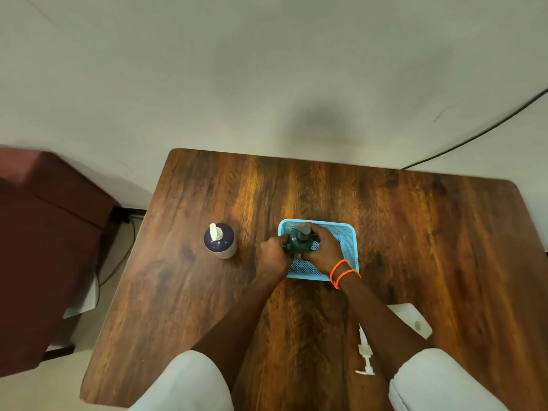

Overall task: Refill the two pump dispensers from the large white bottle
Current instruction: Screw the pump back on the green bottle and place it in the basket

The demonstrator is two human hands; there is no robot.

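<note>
Resting nearest me on the counter (pixel 415 232) are a loose white pump (pixel 365 353) and, half hidden under my right arm, the white bottle (pixel 410 318). Further out, my hands grasp the green dispenser (pixel 299 241) standing in the blue basket (pixel 347 232): left hand (pixel 274 253) round its body, right hand (pixel 321 247) at its pump. I judge the refilling barely begun. Left of it stands the navy dispenser (pixel 220 241), untouched. Two dispensers, one bottle, one basket, one loose pump.
</note>
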